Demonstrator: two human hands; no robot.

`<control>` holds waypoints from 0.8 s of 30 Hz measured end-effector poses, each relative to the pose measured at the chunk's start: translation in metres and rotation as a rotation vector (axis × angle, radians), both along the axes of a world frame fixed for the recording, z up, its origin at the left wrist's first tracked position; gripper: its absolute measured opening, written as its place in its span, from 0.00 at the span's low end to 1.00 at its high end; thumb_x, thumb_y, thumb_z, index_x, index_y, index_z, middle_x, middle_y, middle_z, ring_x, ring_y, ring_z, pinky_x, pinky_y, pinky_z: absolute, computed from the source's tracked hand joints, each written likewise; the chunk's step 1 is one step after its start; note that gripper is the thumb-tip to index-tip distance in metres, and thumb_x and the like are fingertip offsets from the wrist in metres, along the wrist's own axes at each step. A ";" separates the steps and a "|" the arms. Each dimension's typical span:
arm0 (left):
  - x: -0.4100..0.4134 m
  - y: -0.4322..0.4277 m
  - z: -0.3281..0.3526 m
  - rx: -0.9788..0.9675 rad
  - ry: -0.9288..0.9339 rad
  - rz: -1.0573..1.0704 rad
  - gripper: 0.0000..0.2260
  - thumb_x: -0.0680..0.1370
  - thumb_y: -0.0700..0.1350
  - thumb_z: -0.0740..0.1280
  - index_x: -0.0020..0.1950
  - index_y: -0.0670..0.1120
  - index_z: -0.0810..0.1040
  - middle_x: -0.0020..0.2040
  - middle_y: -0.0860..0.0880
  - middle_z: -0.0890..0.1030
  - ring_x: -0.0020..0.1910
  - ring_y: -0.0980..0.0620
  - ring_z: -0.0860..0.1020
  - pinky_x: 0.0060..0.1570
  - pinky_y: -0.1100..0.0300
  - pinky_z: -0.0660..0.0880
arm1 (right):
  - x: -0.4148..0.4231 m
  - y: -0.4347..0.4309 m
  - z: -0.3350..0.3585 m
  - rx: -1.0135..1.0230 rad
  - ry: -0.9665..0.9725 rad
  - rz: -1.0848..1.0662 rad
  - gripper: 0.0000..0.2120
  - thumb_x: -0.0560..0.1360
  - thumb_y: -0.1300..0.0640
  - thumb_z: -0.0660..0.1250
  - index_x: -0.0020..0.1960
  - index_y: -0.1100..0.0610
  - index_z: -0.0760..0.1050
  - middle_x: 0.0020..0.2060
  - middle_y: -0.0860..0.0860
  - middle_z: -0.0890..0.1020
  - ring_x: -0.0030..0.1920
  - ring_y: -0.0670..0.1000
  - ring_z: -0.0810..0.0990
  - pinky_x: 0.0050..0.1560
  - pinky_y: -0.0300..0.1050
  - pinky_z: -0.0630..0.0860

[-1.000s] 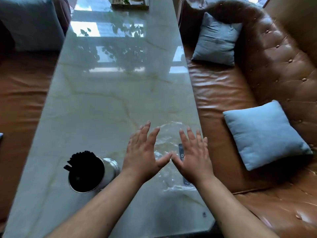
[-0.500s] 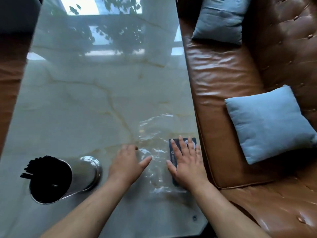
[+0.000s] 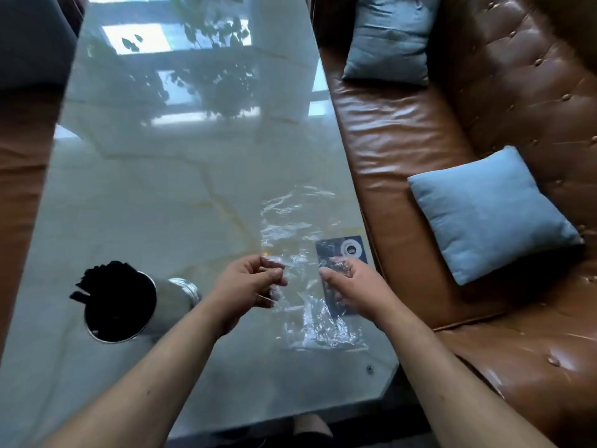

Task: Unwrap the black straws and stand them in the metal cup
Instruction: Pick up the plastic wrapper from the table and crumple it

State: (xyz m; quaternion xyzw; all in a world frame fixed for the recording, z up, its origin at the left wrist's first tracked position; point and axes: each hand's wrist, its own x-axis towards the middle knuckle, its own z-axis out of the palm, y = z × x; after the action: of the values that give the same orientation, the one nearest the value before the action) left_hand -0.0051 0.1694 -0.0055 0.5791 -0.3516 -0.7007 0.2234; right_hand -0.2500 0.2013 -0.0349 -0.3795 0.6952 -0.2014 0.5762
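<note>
A metal cup (image 3: 171, 302) stands at the near left of the marble table (image 3: 161, 189), with a bundle of black straws (image 3: 106, 279) leaning inside it. A clear plastic wrapper (image 3: 300, 227) lies crumpled at the table's right side, with a dark label card (image 3: 342, 250) at its right edge. My left hand (image 3: 248, 282) is closed, pinching the wrapper's left edge. My right hand (image 3: 352, 286) grips the wrapper at the card. Both hands sit right of the cup, apart from it.
A brown leather sofa (image 3: 403, 140) runs along the table's right edge, with a blue cushion (image 3: 487, 211) near and another cushion (image 3: 387, 43) farther back. The table's near right corner is cut at an angle. A brown seat (image 3: 19, 189) lies left of the table.
Both hands went from flat and spread over the wrapper to curled, pinching its edges. The view tilted down and closer to the table.
</note>
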 end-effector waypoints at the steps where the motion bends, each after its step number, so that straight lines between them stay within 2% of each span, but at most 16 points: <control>1: 0.006 0.007 0.007 0.001 0.027 -0.018 0.02 0.80 0.39 0.70 0.51 0.42 0.82 0.41 0.45 0.86 0.28 0.53 0.76 0.29 0.60 0.76 | 0.003 0.008 0.006 0.028 -0.176 -0.063 0.23 0.73 0.40 0.74 0.60 0.55 0.80 0.43 0.55 0.85 0.35 0.50 0.79 0.33 0.43 0.75; 2: 0.014 0.016 0.014 -0.002 0.048 -0.027 0.02 0.80 0.40 0.70 0.51 0.42 0.83 0.41 0.44 0.86 0.28 0.54 0.76 0.30 0.60 0.77 | 0.006 0.018 0.013 0.023 -0.319 -0.135 0.18 0.76 0.46 0.73 0.59 0.58 0.81 0.39 0.56 0.84 0.32 0.50 0.76 0.31 0.43 0.72; 4: 0.032 0.039 0.026 -0.013 0.062 -0.030 0.05 0.80 0.41 0.70 0.50 0.43 0.85 0.40 0.45 0.84 0.27 0.54 0.75 0.30 0.59 0.78 | 0.015 0.042 0.029 -0.019 -0.418 -0.204 0.08 0.81 0.58 0.69 0.58 0.58 0.84 0.34 0.53 0.81 0.28 0.49 0.74 0.29 0.42 0.70; 8: 0.080 0.099 0.051 -0.072 0.087 -0.038 0.08 0.81 0.37 0.66 0.54 0.44 0.85 0.35 0.46 0.80 0.25 0.54 0.75 0.28 0.60 0.76 | 0.058 0.107 0.065 -0.048 -0.412 -0.181 0.13 0.83 0.67 0.62 0.57 0.59 0.84 0.28 0.49 0.76 0.25 0.45 0.71 0.27 0.40 0.69; 9: 0.094 0.116 0.059 -0.083 0.112 -0.036 0.09 0.80 0.35 0.66 0.52 0.44 0.85 0.35 0.45 0.80 0.25 0.54 0.74 0.27 0.60 0.76 | 0.072 0.125 0.075 -0.066 -0.433 -0.216 0.13 0.82 0.69 0.61 0.54 0.60 0.84 0.28 0.50 0.76 0.26 0.46 0.72 0.27 0.39 0.72; 11: 0.120 0.149 0.074 -0.094 0.159 -0.035 0.14 0.79 0.32 0.64 0.42 0.46 0.84 0.35 0.43 0.80 0.26 0.54 0.75 0.26 0.61 0.74 | 0.102 0.159 0.093 -0.093 -0.455 -0.306 0.14 0.82 0.72 0.61 0.44 0.60 0.80 0.30 0.53 0.78 0.28 0.48 0.77 0.29 0.38 0.76; 13: 0.145 0.179 0.087 -0.117 0.164 -0.057 0.19 0.78 0.30 0.60 0.36 0.48 0.82 0.33 0.42 0.79 0.27 0.52 0.76 0.27 0.61 0.74 | 0.129 0.189 0.103 -0.127 -0.399 -0.331 0.16 0.81 0.74 0.60 0.39 0.60 0.75 0.28 0.52 0.78 0.29 0.49 0.76 0.28 0.38 0.74; 14: 0.156 0.190 0.094 -0.125 0.173 -0.048 0.18 0.78 0.30 0.60 0.38 0.48 0.82 0.33 0.42 0.78 0.28 0.52 0.76 0.27 0.60 0.75 | 0.141 0.200 0.108 -0.132 -0.384 -0.327 0.17 0.81 0.75 0.60 0.38 0.59 0.75 0.27 0.51 0.78 0.29 0.49 0.76 0.28 0.38 0.73; 16: 0.177 0.205 0.104 -0.065 0.236 0.027 0.11 0.79 0.37 0.60 0.52 0.46 0.81 0.41 0.40 0.78 0.32 0.49 0.78 0.30 0.58 0.77 | 0.162 0.216 0.119 -0.086 -0.460 -0.328 0.19 0.80 0.77 0.56 0.38 0.59 0.73 0.25 0.51 0.77 0.23 0.46 0.74 0.22 0.36 0.71; 17: 0.188 0.212 0.107 0.001 0.297 0.053 0.12 0.80 0.44 0.61 0.60 0.46 0.79 0.46 0.38 0.79 0.37 0.47 0.79 0.33 0.56 0.79 | 0.171 0.222 0.123 -0.071 -0.483 -0.314 0.20 0.78 0.79 0.53 0.37 0.60 0.71 0.25 0.52 0.75 0.21 0.46 0.72 0.20 0.36 0.69; 18: 0.199 0.219 0.110 0.081 0.362 0.041 0.18 0.79 0.52 0.62 0.65 0.47 0.77 0.51 0.38 0.80 0.42 0.44 0.80 0.35 0.54 0.80 | 0.179 0.226 0.127 -0.073 -0.475 -0.303 0.21 0.76 0.80 0.50 0.37 0.60 0.70 0.26 0.53 0.74 0.21 0.46 0.71 0.20 0.37 0.67; 20: 0.217 0.236 0.114 0.201 0.460 -0.112 0.26 0.77 0.62 0.64 0.67 0.46 0.79 0.59 0.40 0.83 0.54 0.40 0.83 0.44 0.49 0.83 | 0.194 0.234 0.130 -0.115 -0.434 -0.256 0.22 0.74 0.81 0.49 0.35 0.60 0.71 0.29 0.54 0.72 0.25 0.48 0.70 0.26 0.39 0.67; 21: 0.222 0.247 0.114 0.223 0.483 -0.191 0.26 0.77 0.61 0.65 0.67 0.45 0.80 0.62 0.41 0.83 0.57 0.39 0.83 0.48 0.47 0.83 | 0.199 0.239 0.131 -0.149 -0.417 -0.226 0.24 0.73 0.81 0.49 0.33 0.59 0.73 0.31 0.55 0.73 0.28 0.50 0.70 0.30 0.42 0.66; 22: 0.225 0.258 0.113 0.217 0.465 -0.223 0.24 0.77 0.57 0.68 0.66 0.43 0.81 0.61 0.40 0.84 0.56 0.40 0.84 0.49 0.47 0.83 | 0.205 0.242 0.131 -0.180 -0.385 -0.199 0.24 0.74 0.81 0.51 0.33 0.58 0.75 0.33 0.56 0.74 0.32 0.52 0.71 0.35 0.46 0.66; 24: 0.223 0.273 0.107 0.127 0.346 -0.133 0.17 0.75 0.45 0.73 0.60 0.36 0.81 0.53 0.37 0.86 0.44 0.41 0.85 0.40 0.52 0.82 | 0.212 0.247 0.131 -0.216 -0.331 -0.163 0.20 0.77 0.78 0.57 0.39 0.58 0.80 0.40 0.56 0.81 0.40 0.56 0.79 0.42 0.46 0.73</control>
State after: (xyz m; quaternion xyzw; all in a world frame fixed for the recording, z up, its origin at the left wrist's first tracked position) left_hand 0.2178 0.4422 0.1017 0.4383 -0.3006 -0.8238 0.1969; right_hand -0.0385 0.4479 0.0966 -0.3436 0.5938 -0.3802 0.6203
